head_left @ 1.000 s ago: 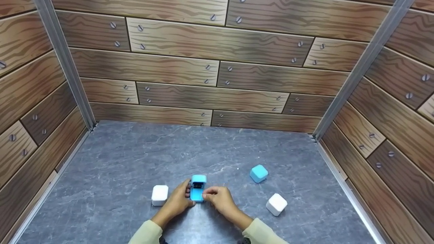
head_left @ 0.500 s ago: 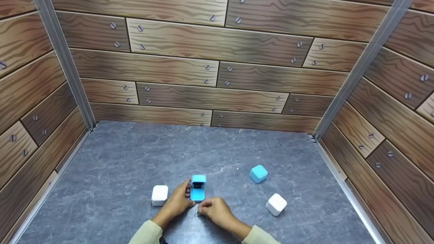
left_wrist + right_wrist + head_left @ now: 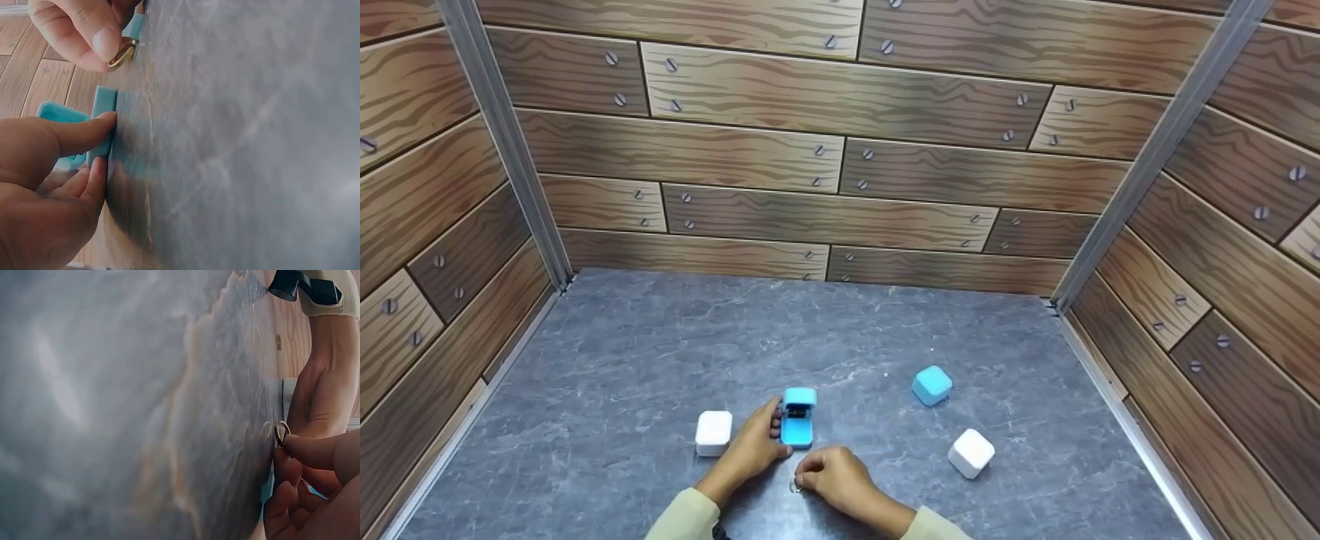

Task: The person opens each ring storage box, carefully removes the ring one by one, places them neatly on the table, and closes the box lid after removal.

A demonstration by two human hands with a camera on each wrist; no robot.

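Observation:
An open blue ring box [image 3: 797, 433] stands on the table with its lid tipped up at the back and a dark insert inside. My left hand [image 3: 754, 441] grips its base, thumb [image 3: 84, 133] on one side and fingers on the other. Just in front of the box, toward me, my right hand [image 3: 841, 478] pinches a gold-coloured ring [image 3: 122, 58] between thumb and fingers. In the right wrist view the ring [image 3: 278, 433] is right at the tabletop, where its reflection shows. Part of the band is hidden by the fingertips.
A white box [image 3: 714, 433] sits just left of my left hand. Over to the right are a shut blue box [image 3: 932, 385] and another white box [image 3: 971, 453]. Wood-patterned walls [image 3: 750, 210] enclose the grey marbled table [image 3: 675, 330].
My right hand has moved from the box's right front corner back toward me, and the ring in its fingers has come into view. The left hand and the box have stayed put.

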